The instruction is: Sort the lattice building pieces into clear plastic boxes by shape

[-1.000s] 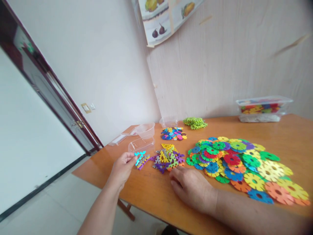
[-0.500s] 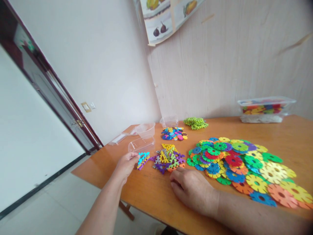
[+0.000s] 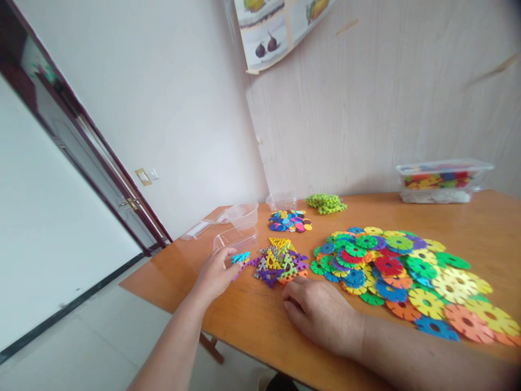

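Note:
My left hand (image 3: 216,274) is at the left of the table, its thumb and fingers closed on a cyan notched triangular building piece (image 3: 241,257). The fingers cover part of that piece. Just under it shows a purple piece (image 3: 237,273), partly hidden by the hand. Beside them lies a pile of triangular pieces (image 3: 280,263) in yellow, purple, green, grey and orange. My right hand (image 3: 321,312) rests on the table in front of this pile, fingers curled in, close to an orange piece (image 3: 299,274). Nothing shows in its grip.
Large notched discs (image 3: 391,266) spread over the right side of the wooden table (image 3: 260,326). Small colored discs (image 3: 290,221), green pieces (image 3: 325,203) and clear plastic boxes (image 3: 236,239) lie farther back. A filled clear box (image 3: 439,179) stands by the wall.
My left hand has turned and shifted over the cyan piece, which now looks flatter and more covered by the fingers. The right hand stays in place.

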The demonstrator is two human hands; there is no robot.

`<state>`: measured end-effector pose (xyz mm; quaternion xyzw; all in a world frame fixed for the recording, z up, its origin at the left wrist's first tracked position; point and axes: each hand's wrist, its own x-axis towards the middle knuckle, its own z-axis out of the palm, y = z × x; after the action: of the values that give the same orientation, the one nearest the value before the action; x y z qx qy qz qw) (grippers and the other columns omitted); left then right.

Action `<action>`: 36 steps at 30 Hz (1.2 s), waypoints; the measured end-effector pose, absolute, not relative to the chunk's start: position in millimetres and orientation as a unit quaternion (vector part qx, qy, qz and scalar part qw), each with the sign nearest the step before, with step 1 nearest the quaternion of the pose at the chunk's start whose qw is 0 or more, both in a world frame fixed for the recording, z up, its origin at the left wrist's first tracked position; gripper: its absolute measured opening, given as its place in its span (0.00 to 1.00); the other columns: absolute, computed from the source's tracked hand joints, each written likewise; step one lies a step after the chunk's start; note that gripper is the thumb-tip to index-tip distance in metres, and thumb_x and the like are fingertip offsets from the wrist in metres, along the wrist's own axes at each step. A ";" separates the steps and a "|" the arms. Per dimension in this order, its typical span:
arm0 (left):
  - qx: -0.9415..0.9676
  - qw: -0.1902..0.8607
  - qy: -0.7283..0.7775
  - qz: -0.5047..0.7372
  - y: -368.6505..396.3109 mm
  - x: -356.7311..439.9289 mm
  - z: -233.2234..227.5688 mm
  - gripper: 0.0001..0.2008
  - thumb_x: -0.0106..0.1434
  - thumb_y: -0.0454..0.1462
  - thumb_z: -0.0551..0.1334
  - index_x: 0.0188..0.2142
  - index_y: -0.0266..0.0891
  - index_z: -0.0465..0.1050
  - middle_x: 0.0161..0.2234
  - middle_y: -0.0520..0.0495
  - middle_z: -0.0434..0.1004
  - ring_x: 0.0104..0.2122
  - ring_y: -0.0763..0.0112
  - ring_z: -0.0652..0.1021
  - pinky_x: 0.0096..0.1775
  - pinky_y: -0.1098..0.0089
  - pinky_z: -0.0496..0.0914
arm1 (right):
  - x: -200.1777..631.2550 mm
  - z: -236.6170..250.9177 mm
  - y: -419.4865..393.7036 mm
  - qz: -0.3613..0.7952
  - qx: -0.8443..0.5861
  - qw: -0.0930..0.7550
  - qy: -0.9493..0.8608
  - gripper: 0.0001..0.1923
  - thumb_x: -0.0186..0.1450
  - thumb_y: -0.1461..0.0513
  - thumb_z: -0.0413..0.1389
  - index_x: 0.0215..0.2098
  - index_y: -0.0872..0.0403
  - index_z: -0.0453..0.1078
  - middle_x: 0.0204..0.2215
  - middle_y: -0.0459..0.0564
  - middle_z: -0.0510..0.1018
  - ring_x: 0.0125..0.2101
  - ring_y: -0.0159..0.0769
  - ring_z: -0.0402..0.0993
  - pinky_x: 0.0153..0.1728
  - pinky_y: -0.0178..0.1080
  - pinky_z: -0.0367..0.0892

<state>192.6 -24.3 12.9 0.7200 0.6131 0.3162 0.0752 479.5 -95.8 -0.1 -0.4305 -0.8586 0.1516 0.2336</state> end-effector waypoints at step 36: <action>0.850 0.003 0.493 0.186 -64.7 263.7 26.9 0.14 0.56 0.41 0.68 0.44 0.48 0.75 0.46 0.48 0.74 0.48 0.59 0.72 0.49 0.59 0.64 | 478.0 -1.7 -95.2 0.156 -0.439 0.242 -0.851 0.08 0.67 0.61 0.49 0.35 0.51 0.70 0.36 0.49 0.79 0.36 0.35 0.75 0.35 0.34 0.60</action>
<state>263.7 -64.7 26.9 0.8502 0.4926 0.1860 0.0025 478.0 -95.2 -1.7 -0.4395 -0.8508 0.1563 0.2419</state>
